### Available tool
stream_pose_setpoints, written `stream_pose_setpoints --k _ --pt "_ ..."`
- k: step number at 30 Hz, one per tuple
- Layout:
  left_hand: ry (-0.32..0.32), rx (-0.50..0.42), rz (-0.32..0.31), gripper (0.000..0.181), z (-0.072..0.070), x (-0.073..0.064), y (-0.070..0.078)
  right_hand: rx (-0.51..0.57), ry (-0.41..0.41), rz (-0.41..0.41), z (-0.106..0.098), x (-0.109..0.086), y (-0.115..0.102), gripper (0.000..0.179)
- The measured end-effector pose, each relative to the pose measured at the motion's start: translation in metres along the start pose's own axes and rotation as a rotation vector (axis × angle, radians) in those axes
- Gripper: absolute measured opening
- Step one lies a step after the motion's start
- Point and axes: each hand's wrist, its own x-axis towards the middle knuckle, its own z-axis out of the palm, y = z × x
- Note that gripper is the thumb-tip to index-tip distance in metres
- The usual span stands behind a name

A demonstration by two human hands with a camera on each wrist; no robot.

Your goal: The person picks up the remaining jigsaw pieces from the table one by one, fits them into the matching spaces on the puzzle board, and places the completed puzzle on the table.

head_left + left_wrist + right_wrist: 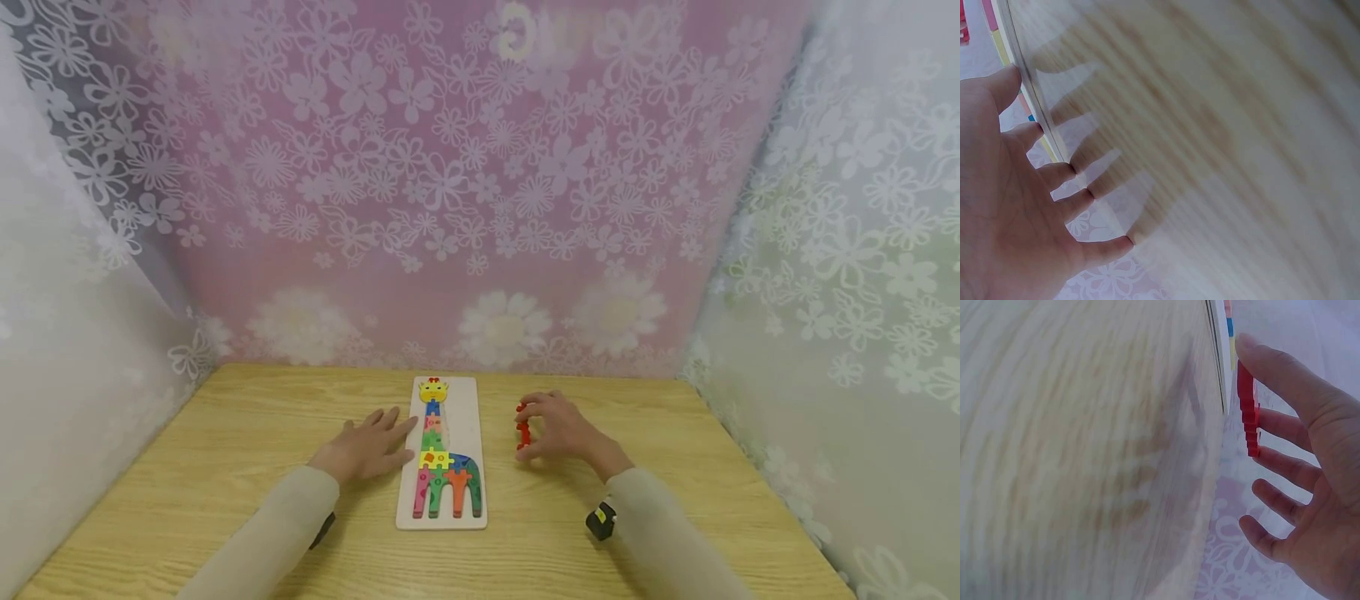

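Observation:
A white puzzle board (465, 417) lies flat on the table, filled with a giraffe made of colourful jigsaw pieces (435, 459). My left hand (367, 447) is at the board's left side with its fingers spread; in the left wrist view the thumb touches the board's edge (1022, 78). To the right of the board, my right hand (558, 429) holds a slim red puzzle piece (523, 427) between thumb and fingers. In the right wrist view, the red piece (1247, 409) shows a wavy edge and is clear of the tabletop. The lower fingers hang free of it.
The wooden table (300, 400) meets a pink flowered curtain (450, 208) at its back edge. Pale flowered curtains (847, 292) stand along both sides. A black wrist device (601, 521) is strapped under the right sleeve.

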Motion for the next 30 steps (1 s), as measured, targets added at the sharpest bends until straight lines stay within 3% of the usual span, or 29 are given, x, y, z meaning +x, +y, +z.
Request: stream_pose_setpoints --k 5,15,30 --pt "-0.002 0.006 0.003 0.070 0.001 0.001 -0.001 0.002 0.002 -0.027 0.001 0.008 -0.006 0.057" --pt "-0.005 0.003 0.001 0.071 0.002 0.001 -0.001 0.005 0.003 -0.055 0.004 0.020 -0.016 0.088" --pt "0.000 0.008 0.009 0.069 -0.001 -0.001 -0.001 -0.003 -0.066 -0.056 0.004 0.041 -0.034 0.086"
